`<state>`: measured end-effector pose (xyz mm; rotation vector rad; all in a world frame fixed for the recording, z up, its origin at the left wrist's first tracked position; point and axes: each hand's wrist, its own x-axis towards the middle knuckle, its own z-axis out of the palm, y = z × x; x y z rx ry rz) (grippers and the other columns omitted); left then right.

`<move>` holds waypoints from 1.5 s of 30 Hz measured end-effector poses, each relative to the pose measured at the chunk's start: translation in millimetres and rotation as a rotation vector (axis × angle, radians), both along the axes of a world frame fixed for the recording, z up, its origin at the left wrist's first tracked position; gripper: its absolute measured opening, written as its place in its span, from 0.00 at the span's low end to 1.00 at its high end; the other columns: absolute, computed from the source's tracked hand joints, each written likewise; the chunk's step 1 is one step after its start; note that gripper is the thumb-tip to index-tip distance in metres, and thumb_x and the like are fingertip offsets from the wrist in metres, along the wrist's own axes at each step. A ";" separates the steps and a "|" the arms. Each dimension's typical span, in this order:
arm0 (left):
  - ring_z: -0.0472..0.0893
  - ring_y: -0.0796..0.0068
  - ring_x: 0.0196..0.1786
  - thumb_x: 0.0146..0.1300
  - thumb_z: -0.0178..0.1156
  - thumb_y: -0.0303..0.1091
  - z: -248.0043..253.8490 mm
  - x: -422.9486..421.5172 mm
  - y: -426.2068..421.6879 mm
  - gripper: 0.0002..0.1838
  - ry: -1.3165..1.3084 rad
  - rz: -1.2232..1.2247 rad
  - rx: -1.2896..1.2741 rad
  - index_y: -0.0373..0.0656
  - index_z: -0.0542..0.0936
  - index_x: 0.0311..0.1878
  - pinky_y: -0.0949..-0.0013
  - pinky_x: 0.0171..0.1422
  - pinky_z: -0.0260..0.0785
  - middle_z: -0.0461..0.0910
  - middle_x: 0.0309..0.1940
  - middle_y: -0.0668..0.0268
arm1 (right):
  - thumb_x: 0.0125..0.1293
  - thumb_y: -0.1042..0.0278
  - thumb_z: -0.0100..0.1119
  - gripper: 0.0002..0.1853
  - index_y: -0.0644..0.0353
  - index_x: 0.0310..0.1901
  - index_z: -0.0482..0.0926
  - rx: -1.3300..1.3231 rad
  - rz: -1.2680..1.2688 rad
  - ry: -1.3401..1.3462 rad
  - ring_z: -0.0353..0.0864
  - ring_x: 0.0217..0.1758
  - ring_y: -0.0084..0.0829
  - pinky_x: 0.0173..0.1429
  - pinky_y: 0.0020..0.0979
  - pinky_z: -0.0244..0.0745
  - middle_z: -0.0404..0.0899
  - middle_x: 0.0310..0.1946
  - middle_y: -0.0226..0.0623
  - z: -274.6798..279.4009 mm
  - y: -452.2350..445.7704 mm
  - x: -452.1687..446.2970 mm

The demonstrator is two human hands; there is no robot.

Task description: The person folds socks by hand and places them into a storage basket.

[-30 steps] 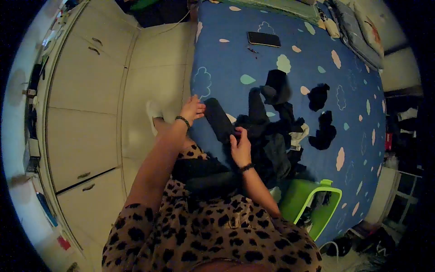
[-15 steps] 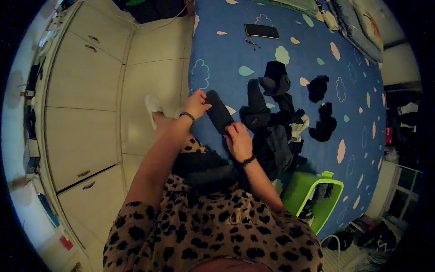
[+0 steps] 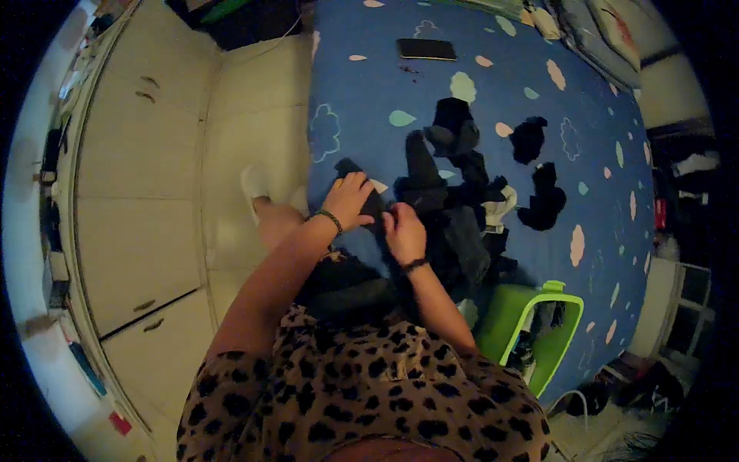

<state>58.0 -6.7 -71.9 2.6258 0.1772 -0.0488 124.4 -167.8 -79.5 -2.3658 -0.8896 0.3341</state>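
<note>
A dark grey sock (image 3: 373,203) lies lengthwise on the blue bed sheet near its left edge. My left hand (image 3: 348,202) rests flat across the sock's middle, fingers stretched out and thumb apart. At the lower end, my right hand (image 3: 406,235) has its fingers pinched on the dark fabric. Just right of both hands is a heap of dark socks (image 3: 422,163), with a white-and-grey piece (image 3: 499,210) among them. More dark cloth (image 3: 346,289) is draped over my lap.
Two dark bundles (image 3: 529,140) (image 3: 543,199) lie farther right. A phone (image 3: 427,49) is toward the far side of the bed. The green bin (image 3: 502,327), tipped on its side at lower right, contains dark cloth. Cabinets (image 3: 146,254) line the left, beyond a strip of floor.
My left hand has moved from the sock's far end down onto its middle and flattened. My right hand stays by the lower end. The whole view has shifted slightly.
</note>
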 end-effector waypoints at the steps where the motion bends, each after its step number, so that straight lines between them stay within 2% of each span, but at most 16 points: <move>1: 0.63 0.50 0.65 0.39 0.75 0.43 1.3 -7.6 -2.8 0.38 0.029 0.043 0.093 0.43 0.71 0.55 0.53 0.66 0.60 0.66 0.60 0.54 | 0.61 0.65 0.59 0.09 0.62 0.38 0.75 -0.061 0.060 -0.058 0.79 0.37 0.48 0.42 0.44 0.72 0.79 0.33 0.45 -11.1 7.4 -3.2; 12: 0.45 0.41 0.76 0.39 0.74 0.57 15.5 4.9 -8.6 0.46 0.264 0.094 0.227 0.43 0.71 0.61 0.48 0.74 0.49 0.44 0.74 0.41 | 0.63 0.62 0.57 0.10 0.59 0.31 0.77 -0.228 0.096 -0.038 0.79 0.29 0.51 0.34 0.47 0.73 0.79 0.25 0.46 23.0 -10.6 15.7; 16: 0.44 0.41 0.76 0.40 0.74 0.58 14.3 3.0 -8.0 0.47 0.231 0.086 0.227 0.44 0.70 0.62 0.47 0.74 0.48 0.42 0.74 0.40 | 0.61 0.58 0.63 0.13 0.59 0.28 0.76 0.120 -0.129 -0.099 0.79 0.31 0.49 0.35 0.44 0.73 0.78 0.24 0.44 77.5 7.3 67.0; 18: 0.45 0.43 0.77 0.41 0.73 0.58 17.7 4.4 -6.7 0.45 0.260 0.091 0.222 0.45 0.71 0.61 0.46 0.74 0.48 0.44 0.75 0.44 | 0.61 0.55 0.61 0.14 0.60 0.33 0.78 0.091 -0.160 -0.306 0.79 0.39 0.54 0.40 0.51 0.73 0.79 0.32 0.50 29.1 28.0 108.1; 21: 0.49 0.45 0.75 0.48 0.71 0.56 22.3 4.9 5.4 0.39 0.199 0.121 0.038 0.47 0.70 0.61 0.49 0.73 0.51 0.49 0.74 0.47 | 0.63 0.59 0.60 0.12 0.60 0.33 0.76 0.019 -0.025 -0.331 0.80 0.35 0.43 0.37 0.42 0.73 0.79 0.29 0.40 -13.3 34.4 134.1; 23: 0.52 0.45 0.74 0.49 0.70 0.53 17.9 1.7 22.2 0.37 0.004 0.271 -0.123 0.45 0.71 0.60 0.51 0.73 0.51 0.51 0.73 0.47 | 0.67 0.62 0.59 0.09 0.57 0.33 0.75 0.680 -0.073 0.476 0.72 0.27 0.26 0.32 0.30 0.69 0.74 0.29 0.26 13.3 41.2 132.1; 24: 0.55 0.44 0.73 0.51 0.70 0.51 17.1 3.7 29.1 0.35 -0.183 0.372 -0.290 0.44 0.71 0.59 0.52 0.73 0.51 0.54 0.71 0.48 | 0.69 0.64 0.56 0.08 0.56 0.33 0.74 0.670 -0.063 0.529 0.66 0.29 0.17 0.33 0.23 0.66 0.70 0.31 0.21 21.6 40.7 128.7; 26: 0.59 0.50 0.72 0.61 0.64 0.48 50.5 7.5 33.1 0.29 -0.247 0.386 -0.338 0.43 0.70 0.60 0.57 0.73 0.53 0.60 0.69 0.51 | 0.70 0.64 0.54 0.07 0.56 0.35 0.74 0.994 -0.013 0.989 0.70 0.32 0.19 0.34 0.23 0.67 0.72 0.32 0.23 47.1 35.1 112.8; 28: 0.61 0.61 0.71 0.70 0.54 0.46 75.6 15.1 31.6 0.23 -0.236 0.454 -1.109 0.42 0.69 0.62 0.61 0.72 0.55 0.64 0.67 0.58 | 0.70 0.64 0.53 0.06 0.56 0.38 0.74 1.090 -0.016 1.194 0.72 0.35 0.21 0.38 0.24 0.69 0.74 0.34 0.24 82.3 29.2 89.8; 29: 0.66 0.69 0.67 0.74 0.47 0.44 83.7 16.7 25.2 0.21 -0.292 0.426 -1.301 0.42 0.69 0.63 0.65 0.69 0.59 0.70 0.62 0.63 | 0.70 0.65 0.51 0.06 0.56 0.40 0.74 1.171 -0.037 1.402 0.74 0.38 0.22 0.41 0.26 0.70 0.76 0.35 0.25 96.7 27.1 78.7; 30: 0.66 0.69 0.67 0.74 0.47 0.44 93.3 14.6 18.2 0.21 -0.301 0.428 -1.292 0.42 0.69 0.63 0.65 0.69 0.59 0.70 0.62 0.63 | 0.70 0.65 0.51 0.06 0.56 0.40 0.74 1.173 -0.024 1.405 0.74 0.38 0.22 0.41 0.26 0.70 0.76 0.35 0.25 108.6 26.8 70.3; 32: 0.72 0.73 0.60 0.73 0.51 0.44 111.4 5.4 1.7 0.21 -0.195 0.329 -1.751 0.43 0.69 0.62 0.70 0.64 0.64 0.73 0.56 0.67 | 0.71 0.64 0.49 0.09 0.58 0.45 0.74 1.219 -0.024 1.511 0.77 0.46 0.29 0.51 0.32 0.73 0.78 0.42 0.31 123.5 23.5 55.4; 36: 0.76 0.78 0.52 0.71 0.55 0.38 120.2 -16.9 -25.2 0.17 -0.208 0.461 -1.830 0.43 0.71 0.59 0.74 0.55 0.68 0.76 0.48 0.70 | 0.72 0.63 0.48 0.11 0.60 0.47 0.74 1.190 -0.016 1.455 0.77 0.51 0.31 0.59 0.35 0.70 0.79 0.46 0.34 131.5 6.3 41.6; 38: 0.76 0.81 0.46 0.68 0.59 0.31 113.1 -30.3 -26.0 0.13 -0.128 0.386 -1.451 0.43 0.73 0.53 0.76 0.49 0.68 0.77 0.44 0.70 | 0.71 0.63 0.48 0.11 0.59 0.48 0.74 1.185 -0.035 1.535 0.76 0.52 0.30 0.59 0.35 0.70 0.78 0.47 0.34 139.1 1.1 34.8; 41: 0.75 0.83 0.42 0.65 0.60 0.29 130.4 -46.1 -38.3 0.10 -0.103 0.382 -1.259 0.44 0.74 0.48 0.76 0.46 0.67 0.77 0.40 0.71 | 0.69 0.68 0.52 0.11 0.60 0.50 0.73 1.180 0.029 1.379 0.77 0.53 0.30 0.58 0.35 0.72 0.78 0.49 0.36 124.0 2.1 29.0; 45: 0.75 0.82 0.42 0.66 0.60 0.31 137.6 -52.7 -58.5 0.09 -0.252 0.453 -1.412 0.44 0.74 0.48 0.75 0.47 0.67 0.77 0.41 0.71 | 0.64 0.76 0.56 0.14 0.61 0.52 0.72 1.093 0.072 1.376 0.79 0.50 0.29 0.55 0.31 0.74 0.79 0.49 0.37 148.4 -2.9 10.1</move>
